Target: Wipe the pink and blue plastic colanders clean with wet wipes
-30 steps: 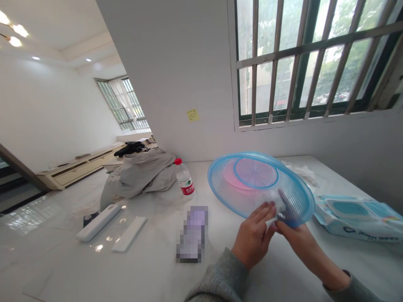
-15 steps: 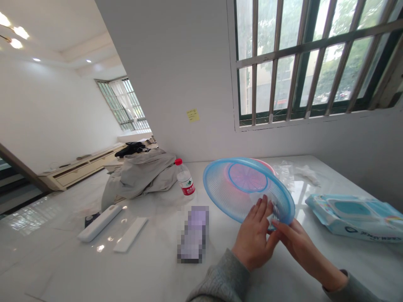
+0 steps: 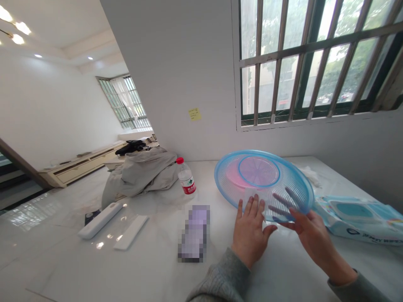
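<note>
A round, see-through blue plastic strainer basket (image 3: 226, 191) is tilted up above the table, with its inside facing me. My right hand (image 3: 317, 239) grips its lower right rim, the thumb in front and the other fingers showing through the mesh from behind. Against the lower inner wall my left hand (image 3: 252, 230) lies flat, fingers spread, over a thin white wipe (image 3: 251, 193). Part of the wipe is hidden under the fingers. Behind the strainer basket, a pink round thing (image 3: 234, 174) shows through the mesh.
On the right lies a blue pack of wet wipes (image 3: 355, 214), with clear crumpled plastic (image 3: 310, 176) behind it. A red-capped bottle (image 3: 187, 178), a pixelated phone-like object (image 3: 194, 233), two white bars (image 3: 100, 220) and a grey cloth heap (image 3: 141, 172) are to the left.
The strainer basket has turned to face me more and shifted right. My left hand has flattened with fingers spread; my right hand has moved slightly right along with the rim.
</note>
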A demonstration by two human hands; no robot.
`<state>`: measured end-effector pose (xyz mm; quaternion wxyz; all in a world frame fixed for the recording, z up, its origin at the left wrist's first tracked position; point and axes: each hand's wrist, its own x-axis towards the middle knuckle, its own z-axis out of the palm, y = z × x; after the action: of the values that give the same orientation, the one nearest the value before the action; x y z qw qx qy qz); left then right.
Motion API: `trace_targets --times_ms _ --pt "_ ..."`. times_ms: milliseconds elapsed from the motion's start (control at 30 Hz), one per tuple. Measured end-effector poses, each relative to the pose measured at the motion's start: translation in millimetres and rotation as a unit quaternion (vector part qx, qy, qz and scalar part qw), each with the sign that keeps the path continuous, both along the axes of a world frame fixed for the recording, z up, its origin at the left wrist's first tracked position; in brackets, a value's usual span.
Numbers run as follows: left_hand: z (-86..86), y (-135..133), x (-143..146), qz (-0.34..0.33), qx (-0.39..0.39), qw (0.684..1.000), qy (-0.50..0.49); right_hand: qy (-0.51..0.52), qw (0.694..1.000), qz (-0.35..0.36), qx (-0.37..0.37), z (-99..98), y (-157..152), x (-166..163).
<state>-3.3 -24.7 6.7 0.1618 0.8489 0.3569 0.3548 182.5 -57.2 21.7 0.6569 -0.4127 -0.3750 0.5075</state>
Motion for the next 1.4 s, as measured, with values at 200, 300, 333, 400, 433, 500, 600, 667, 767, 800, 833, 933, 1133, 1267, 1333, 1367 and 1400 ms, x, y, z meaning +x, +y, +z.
trace_targets --times_ms 200,300,333,400,433,500,600,667,767,800,833,933,1133,1267,1333,1367,1400 --pt "-12.6 1 0 0.101 0.101 0.975 0.168 -0.053 0.994 -0.086 0.036 0.3 0 7" --pt "-17.3 2 1 0.117 0.124 0.964 0.206 -0.099 0.978 -0.177 0.047 8.0 -5 9" --pt "-18.2 3 1 0.114 0.128 0.962 0.212 -0.117 0.968 -0.216 0.046 11.9 -7 11" --pt "-18.4 4 2 0.105 0.136 0.96 0.221 -0.168 0.942 -0.286 0.049 20.5 -12 13" --pt "-17.9 4 3 0.1 0.14 0.959 0.224 -0.197 0.927 -0.314 0.052 24.4 -14 15" --pt "-16.4 5 3 0.091 0.15 0.958 0.224 -0.249 0.902 -0.347 0.064 30.6 -17 17" --pt "-15.5 7 3 0.08 0.169 0.959 0.214 -0.283 0.886 -0.357 0.083 33.8 -20 20" --pt "-16.8 10 2 0.075 0.182 0.959 0.207 -0.291 0.884 -0.353 0.097 32.4 -21 21" --pt "-19.6 13 1 0.067 0.206 0.956 0.196 -0.304 0.882 -0.342 0.113 26.5 -20 22" --pt "-20.4 14 1 0.065 0.214 0.956 0.188 -0.306 0.883 -0.336 0.118 23.7 -19 21" --pt "-20.9 14 1 0.063 0.221 0.957 0.178 -0.305 0.886 -0.325 0.125 20.8 -17 19" --pt "-22.2 15 3 0.056 0.235 0.96 0.142 -0.29 0.907 -0.266 0.149 10.9 -11 12" --pt "-22.0 15 3 0.057 0.236 0.965 0.099 -0.248 0.945 -0.141 0.157 -6.1 0 3" --pt "-17.5 13 4 0.043 0.235 0.966 0.095 -0.206 0.958 -0.126 0.154 -11.6 -2 1" --pt "-15.5 12 5 0.036 0.238 0.967 0.082 -0.149 0.973 -0.114 0.132 -13.6 -2 -5" --pt "-14.9 11 6 0.028 0.236 0.968 0.075 -0.125 0.979 -0.108 0.118 -14.4 -1 -9" --pt "-14.5 10 7 0.017 0.232 0.97 0.07 -0.102 0.985 -0.101 0.099 -15.2 0 -14"
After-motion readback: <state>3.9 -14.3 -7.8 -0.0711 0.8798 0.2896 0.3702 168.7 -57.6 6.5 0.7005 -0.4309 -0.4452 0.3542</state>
